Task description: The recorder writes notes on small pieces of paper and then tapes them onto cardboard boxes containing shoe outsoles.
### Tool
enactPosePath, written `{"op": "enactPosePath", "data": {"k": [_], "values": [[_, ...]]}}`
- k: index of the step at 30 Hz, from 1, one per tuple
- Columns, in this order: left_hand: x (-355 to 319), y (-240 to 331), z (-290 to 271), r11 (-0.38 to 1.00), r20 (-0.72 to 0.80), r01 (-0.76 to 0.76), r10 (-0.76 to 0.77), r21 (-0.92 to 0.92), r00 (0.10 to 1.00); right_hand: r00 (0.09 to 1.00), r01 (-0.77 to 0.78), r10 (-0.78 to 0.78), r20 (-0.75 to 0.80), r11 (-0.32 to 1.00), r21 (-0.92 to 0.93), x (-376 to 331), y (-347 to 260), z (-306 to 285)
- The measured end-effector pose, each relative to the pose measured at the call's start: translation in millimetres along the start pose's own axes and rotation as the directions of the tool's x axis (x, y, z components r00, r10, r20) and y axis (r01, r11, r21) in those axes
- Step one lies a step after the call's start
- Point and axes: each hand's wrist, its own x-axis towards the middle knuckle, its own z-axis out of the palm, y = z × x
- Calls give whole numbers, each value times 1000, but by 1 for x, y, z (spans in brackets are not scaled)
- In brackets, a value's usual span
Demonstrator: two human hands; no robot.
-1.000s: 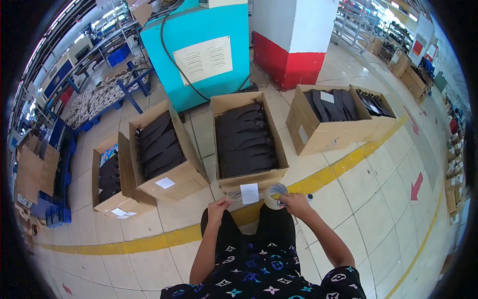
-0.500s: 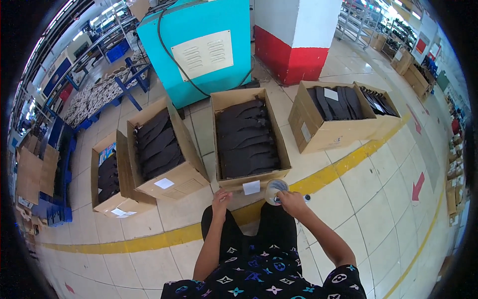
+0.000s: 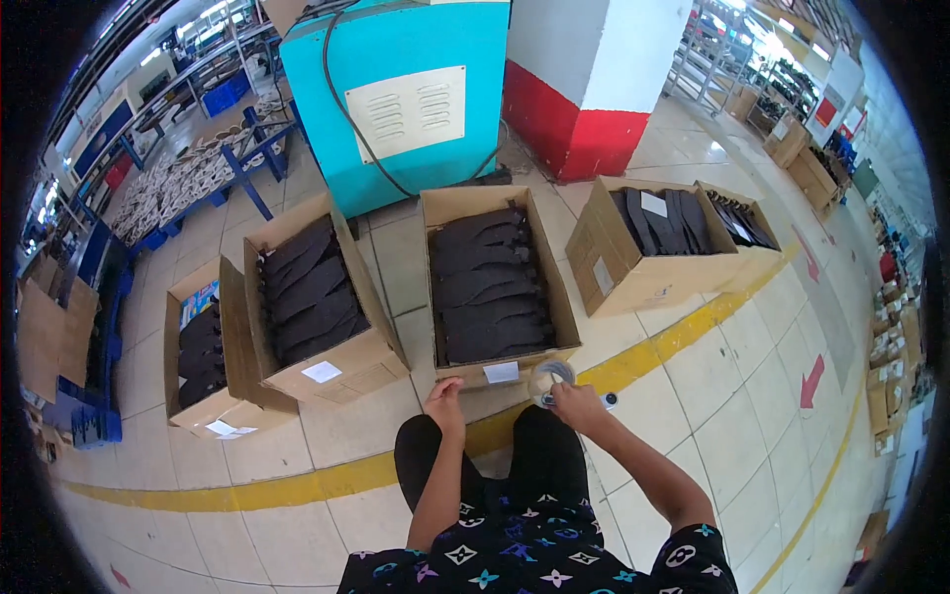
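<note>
While the person stood at the near end of the middle cardboard box [image 3: 492, 287], the right hand [image 3: 579, 404] was closed around a roll of clear tape [image 3: 550, 381], holding it just in front of the box's near wall, beside a small white label [image 3: 502, 372] stuck there; the roll sat in the air between the box and the person's knees, over the yellow floor line [image 3: 633, 361]. Judged from its look, the roll would be light and stiff, a hard ring that takes a firm pinch without yielding; its outer wrap would be smooth and a little slick, and the loose end sticky, so the rim or the core would be the sensible place to grip, as the fingers seemed to be doing; whether any tape was drawn out could not be told at this size. The left hand [image 3: 446, 400] was loosely curled with its fingertips at or very near the lower edge of the box's near wall; it appeared to hold nothing, though contact was too small to confirm. Both forearms reached forward and down from the lower edge, elbows bent, the right wrist turned inward toward the roll; the box itself, packed with dark flat sole-shaped pieces [image 3: 485, 282], would likely be heavy and best shifted by its walls.
</note>
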Motion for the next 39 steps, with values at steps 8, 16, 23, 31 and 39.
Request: {"op": "enactPosePath", "data": {"k": [8, 16, 23, 31, 39], "values": [[10, -6, -28, 989, -26, 3, 1, 151, 1000, 991, -128, 127, -42, 992, -12, 2, 8, 5], [-1, -14, -11, 983, -38, -163, 166, 87, 985, 947, -256, 268, -180, 963, 85, -9, 0, 21], [-4, -2, 6, 966, -189, -87, 136, 245, 973, 886, -320, 357, -296, 933, 168, -11, -4, 39], [20, 8, -32, 352, 63, -256, 477, 900, 876, 862, -320, 379, -336, 922, 218, -12, -5, 39], [-12, -5, 4, 328, 824, -881, 346, 341, 448, 871, -257, 336, -358, 933, 250, -9, -10, 32]]}}
